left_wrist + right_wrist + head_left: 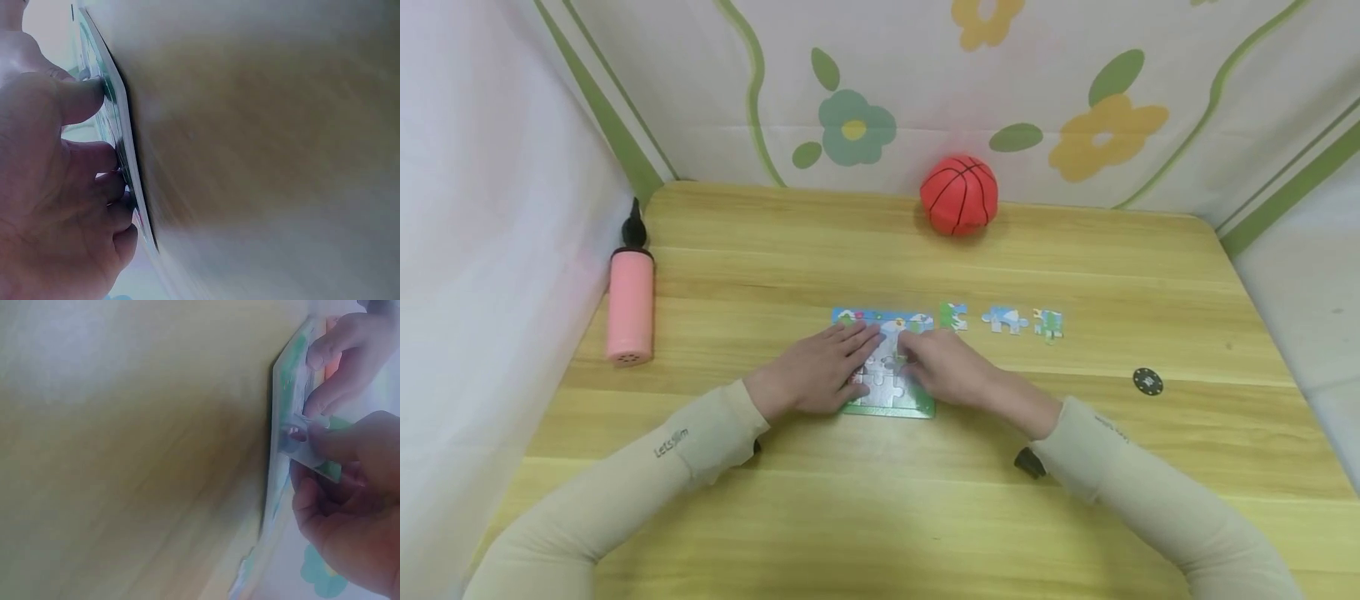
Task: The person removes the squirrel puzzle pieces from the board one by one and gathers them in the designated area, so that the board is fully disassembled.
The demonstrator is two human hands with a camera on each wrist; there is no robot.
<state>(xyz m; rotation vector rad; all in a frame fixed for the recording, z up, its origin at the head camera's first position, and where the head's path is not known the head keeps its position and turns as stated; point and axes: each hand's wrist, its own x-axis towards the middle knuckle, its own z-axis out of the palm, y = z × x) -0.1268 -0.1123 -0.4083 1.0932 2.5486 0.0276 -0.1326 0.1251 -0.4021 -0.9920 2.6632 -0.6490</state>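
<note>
A puzzle board [891, 411] with a blue top border and a green bottom border lies at mid-table, several pieces fitted in it. My left hand [829, 368] rests on its left part, fingers extended across the surface. In the left wrist view, the fingertips [94, 94] touch the board near its edge. Over the board's right side, my right hand [951, 367] pinches a puzzle piece [306, 450] between thumb and fingers. That piece stands tilted, close against the board in the right wrist view. Much of the board is hidden beneath both hands.
Three loose puzzle pieces, one green [953, 316], one blue-white [1004, 319] and one with a tree [1049, 324], lie right of the board. Farther right is a black round chip [1147, 382]. A red ball [959, 195] sits at the back, a pink hand pump [631, 308] at the left.
</note>
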